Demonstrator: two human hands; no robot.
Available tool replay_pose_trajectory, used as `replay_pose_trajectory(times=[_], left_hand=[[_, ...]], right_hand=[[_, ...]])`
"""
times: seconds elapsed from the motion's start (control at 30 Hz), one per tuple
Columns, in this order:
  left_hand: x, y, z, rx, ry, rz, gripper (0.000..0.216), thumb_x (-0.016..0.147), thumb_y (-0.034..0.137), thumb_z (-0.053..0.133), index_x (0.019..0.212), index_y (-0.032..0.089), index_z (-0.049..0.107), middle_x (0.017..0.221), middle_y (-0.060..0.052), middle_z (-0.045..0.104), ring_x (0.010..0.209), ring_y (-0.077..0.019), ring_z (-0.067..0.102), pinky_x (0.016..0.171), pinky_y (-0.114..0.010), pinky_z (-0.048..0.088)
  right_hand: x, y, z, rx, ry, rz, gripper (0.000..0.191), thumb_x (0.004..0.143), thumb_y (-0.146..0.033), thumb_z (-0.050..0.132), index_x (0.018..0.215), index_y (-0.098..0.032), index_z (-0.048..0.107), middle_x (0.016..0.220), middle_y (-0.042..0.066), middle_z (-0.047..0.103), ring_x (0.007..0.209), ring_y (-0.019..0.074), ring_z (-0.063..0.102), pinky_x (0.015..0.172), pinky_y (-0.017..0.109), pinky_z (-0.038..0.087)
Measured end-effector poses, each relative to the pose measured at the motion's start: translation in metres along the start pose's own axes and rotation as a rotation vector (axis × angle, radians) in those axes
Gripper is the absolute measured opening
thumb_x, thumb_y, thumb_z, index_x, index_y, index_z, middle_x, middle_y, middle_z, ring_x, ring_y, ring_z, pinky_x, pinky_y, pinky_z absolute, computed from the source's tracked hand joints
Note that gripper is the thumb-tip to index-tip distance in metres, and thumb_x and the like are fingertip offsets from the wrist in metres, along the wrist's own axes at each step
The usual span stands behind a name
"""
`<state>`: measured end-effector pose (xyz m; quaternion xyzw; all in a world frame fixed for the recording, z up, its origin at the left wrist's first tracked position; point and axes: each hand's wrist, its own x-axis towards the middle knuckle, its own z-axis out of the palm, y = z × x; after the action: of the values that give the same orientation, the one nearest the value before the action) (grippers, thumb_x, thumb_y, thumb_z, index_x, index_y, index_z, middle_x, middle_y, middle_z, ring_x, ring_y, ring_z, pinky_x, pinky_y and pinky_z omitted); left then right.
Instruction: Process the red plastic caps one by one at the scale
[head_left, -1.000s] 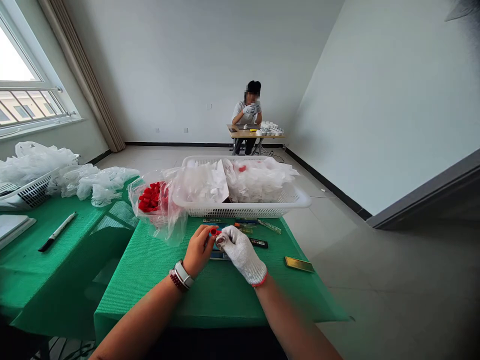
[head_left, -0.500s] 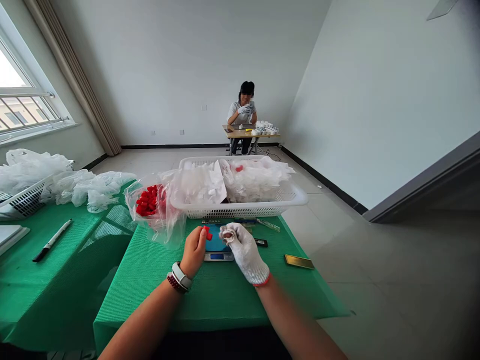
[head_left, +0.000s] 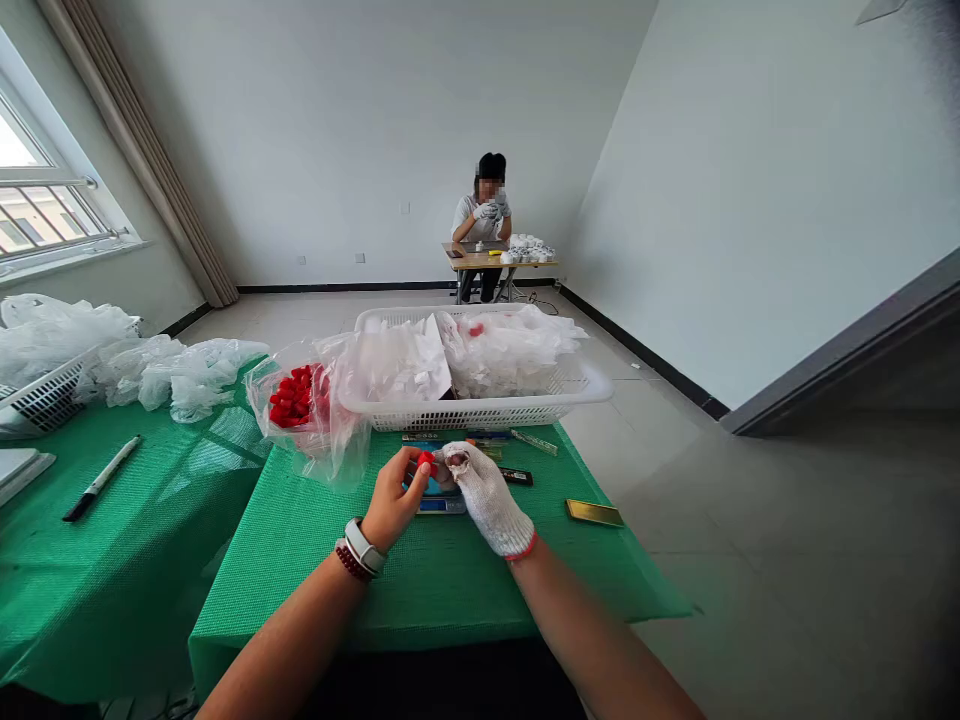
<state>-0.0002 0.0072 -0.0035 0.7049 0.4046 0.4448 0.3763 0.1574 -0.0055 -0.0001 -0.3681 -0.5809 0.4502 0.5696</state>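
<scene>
The red piece [head_left: 426,461] is pinched in the left hand [head_left: 396,490] above the scale [head_left: 441,507] — its long axis and direction cannot be made out; the gloved right hand [head_left: 484,500] is curled alongside, its grip unclear. The tabletop [head_left: 300,570] is green-covered, backed by pale walls [head_left: 330,130].

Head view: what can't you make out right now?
In the head view:
Red plastic piece: partly covered by the left hand.
Gloved right hand: its fingers hide whether it grips anything.
Digital scale: partly covered by both hands; its reading is too small.
White flat item: cut off by the left edge.
</scene>
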Motion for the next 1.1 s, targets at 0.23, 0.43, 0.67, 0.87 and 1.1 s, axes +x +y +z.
replay_pose_trajectory(times=[0.23,0.43,0.67,0.87,1.1], left_hand=[[0.001,-0.001,0.001,-0.044,0.003,-0.025,0.023,0.087,0.04,0.058,0.087,0.018,0.051,0.07,0.003,0.053,0.056,-0.0089,0.049,0.051,-0.019,0.038],[0.001,0.001,-0.001,0.044,0.028,0.044,0.024,0.087,0.039,0.06,0.087,0.015,0.06,0.066,0.001,0.055,0.057,-0.0098,0.046,0.053,-0.02,0.036],[0.002,-0.002,-0.003,0.102,0.064,0.085,0.029,0.087,0.041,0.059,0.089,0.014,0.07,0.071,-0.003,0.062,0.061,-0.0116,0.049,0.057,-0.022,0.039],[-0.001,0.002,-0.005,0.101,0.041,0.008,0.041,0.088,0.047,0.053,0.066,0.013,0.062,0.055,0.001,0.053,0.051,-0.0099,0.044,0.05,-0.021,0.032],[0.001,-0.014,-0.001,0.128,0.065,-0.005,0.049,0.091,0.047,0.044,0.054,0.016,0.04,0.051,0.004,0.04,0.049,-0.0083,0.036,0.049,-0.02,0.025]], right_hand=[[0.001,-0.005,0.0,0.035,-0.026,-0.044,0.029,0.092,-0.044,0.05,0.077,-0.019,0.054,0.071,0.001,0.053,0.065,0.0134,0.048,0.061,0.026,0.043],[0.002,0.001,-0.004,0.019,-0.073,-0.017,0.031,0.095,-0.041,0.046,0.074,-0.019,0.053,0.067,0.001,0.051,0.061,0.0129,0.045,0.059,0.026,0.039],[0.001,-0.001,-0.003,0.053,-0.12,0.029,0.041,0.094,-0.051,0.042,0.071,-0.019,0.052,0.064,0.001,0.047,0.059,0.0134,0.043,0.056,0.027,0.037],[0.002,-0.007,0.002,0.062,-0.213,0.01,0.042,0.091,-0.054,0.047,0.069,-0.019,0.049,0.066,0.0,0.045,0.059,0.0121,0.041,0.056,0.026,0.038],[0.001,-0.011,0.005,-0.07,-0.329,-0.068,0.035,0.095,-0.044,0.046,0.073,-0.018,0.05,0.07,-0.001,0.045,0.064,0.0119,0.041,0.061,0.026,0.036]])
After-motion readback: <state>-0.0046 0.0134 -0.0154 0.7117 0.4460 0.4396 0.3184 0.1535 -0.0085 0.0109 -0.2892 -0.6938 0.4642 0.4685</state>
